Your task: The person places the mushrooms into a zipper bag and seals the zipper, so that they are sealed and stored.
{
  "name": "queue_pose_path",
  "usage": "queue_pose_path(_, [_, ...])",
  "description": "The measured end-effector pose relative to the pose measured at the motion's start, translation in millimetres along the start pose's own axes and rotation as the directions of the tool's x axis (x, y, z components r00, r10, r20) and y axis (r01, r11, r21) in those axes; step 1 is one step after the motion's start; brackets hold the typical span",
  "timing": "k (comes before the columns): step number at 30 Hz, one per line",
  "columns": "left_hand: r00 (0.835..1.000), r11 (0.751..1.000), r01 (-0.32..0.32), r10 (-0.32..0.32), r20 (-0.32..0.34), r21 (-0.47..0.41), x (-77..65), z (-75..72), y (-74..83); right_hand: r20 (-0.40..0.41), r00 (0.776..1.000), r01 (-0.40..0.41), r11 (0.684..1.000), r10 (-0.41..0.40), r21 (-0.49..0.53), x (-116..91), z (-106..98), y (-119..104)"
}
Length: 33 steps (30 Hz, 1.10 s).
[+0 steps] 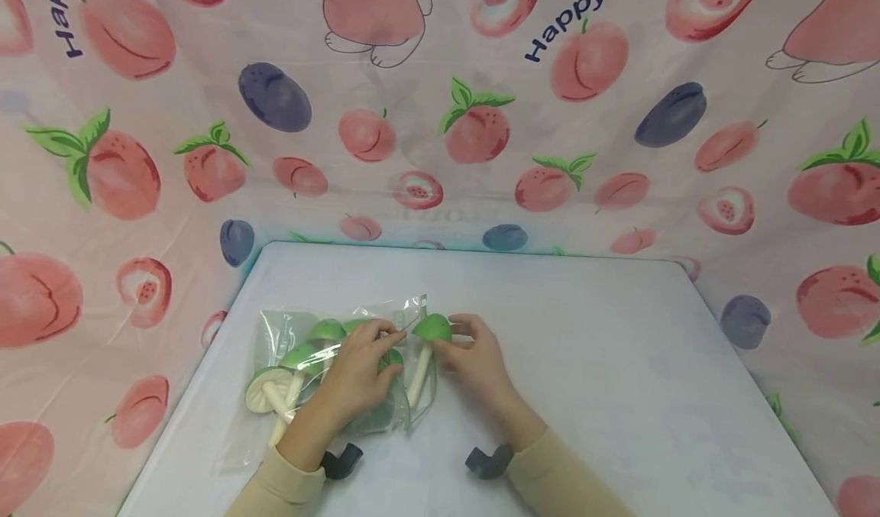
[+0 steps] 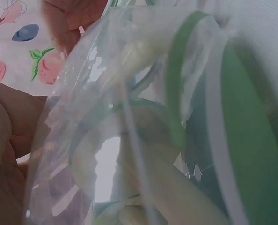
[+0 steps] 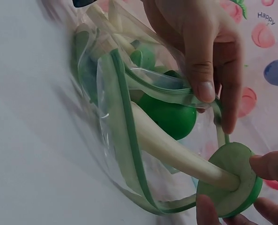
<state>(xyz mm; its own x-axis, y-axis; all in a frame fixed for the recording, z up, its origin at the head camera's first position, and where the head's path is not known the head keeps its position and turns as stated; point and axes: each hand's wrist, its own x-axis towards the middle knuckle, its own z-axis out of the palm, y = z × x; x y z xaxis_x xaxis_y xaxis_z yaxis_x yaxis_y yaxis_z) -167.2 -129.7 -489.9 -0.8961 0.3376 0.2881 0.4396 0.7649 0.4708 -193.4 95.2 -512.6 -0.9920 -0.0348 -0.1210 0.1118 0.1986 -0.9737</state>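
Note:
A toy mushroom (image 1: 433,329) with a green cap and cream stem is held at its cap by my right hand (image 1: 477,358), fingers and thumb around the cap's edge. Its stem still reaches into the mouth of a clear zip bag (image 1: 283,324). My left hand (image 1: 357,368) lies over the bag and pinches its mouth beside the green zip strip (image 3: 129,124), as the right wrist view shows. Several more green-capped mushrooms (image 1: 264,389) lie inside the bag. The left wrist view looks through the clear plastic at caps and stems.
Under the bag is a white table (image 1: 584,334). A fruit-printed cloth (image 1: 426,143) rises behind it and at both sides. Black curved pieces (image 1: 341,462) sit at both wrists.

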Motion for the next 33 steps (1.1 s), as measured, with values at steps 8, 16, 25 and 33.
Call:
queue_pose_path(8, [1.000, 1.000, -0.015, 0.015, -0.009, 0.010, 0.8, 0.3, -0.6, 0.040, 0.999, 0.004, 0.999, -0.005, 0.037, 1, 8, 3])
queue_pose_path(16, [1.000, 1.000, -0.028, 0.028, -0.011, 0.010, 1.1, 0.6, -0.3, 0.057, 0.998, 0.019, 0.999, -0.021, 0.037, 3, 15, 6])
queue_pose_path(25, [0.999, 0.999, -0.037, 0.037, -0.014, 0.013, 1.8, 1.1, 0.7, 0.055, 0.998, 0.022, 0.999, -0.024, 0.025, 4, 21, 7])
queue_pose_path(33, [0.999, 0.999, -0.035, 0.035, -0.007, 0.018, 1.9, 1.2, 1.0, 0.043, 0.999, 0.008, 1.000, -0.008, -0.003, 7, 26, 9])
